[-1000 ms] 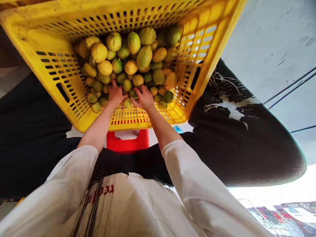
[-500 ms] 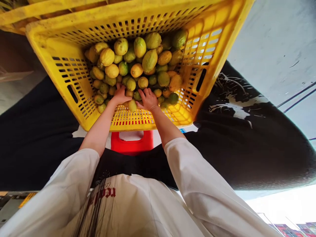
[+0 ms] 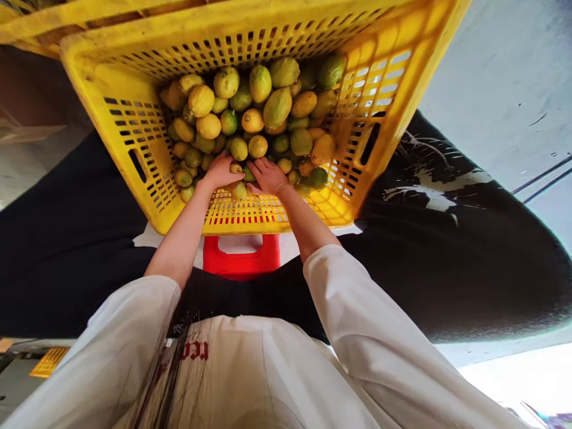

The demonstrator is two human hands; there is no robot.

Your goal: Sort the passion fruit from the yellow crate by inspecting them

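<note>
Yellow and green lemons (image 3: 252, 120) lie heaped in a yellow plastic crate (image 3: 179, 208). At the near side of the heap, my left hand (image 3: 220, 171) curls round a small yellow lemon (image 3: 236, 168), which shows between thumb and fingers. My right hand (image 3: 269, 177) rests palm down just to the right, fingers stretched over the fruit. Its fingertips touch the heap beside a green lemon (image 3: 248, 174). Below and between the hands lies a yellow-green lemon (image 3: 238, 190) near the crate's near wall. The undersides of both hands are hidden.
A red plastic stool (image 3: 241, 262) stands under the near edge of the crate, between my legs. Another yellow crate (image 3: 27, 27) adjoins at the far left. My dark-trousered knees flank the crate. Grey floor (image 3: 500, 77) extends on the right.
The view has shifted slightly, so the crate appears a little farther right. My left fingers have drawn in round the small lemon. The right hand stays about where it was on the heap.
</note>
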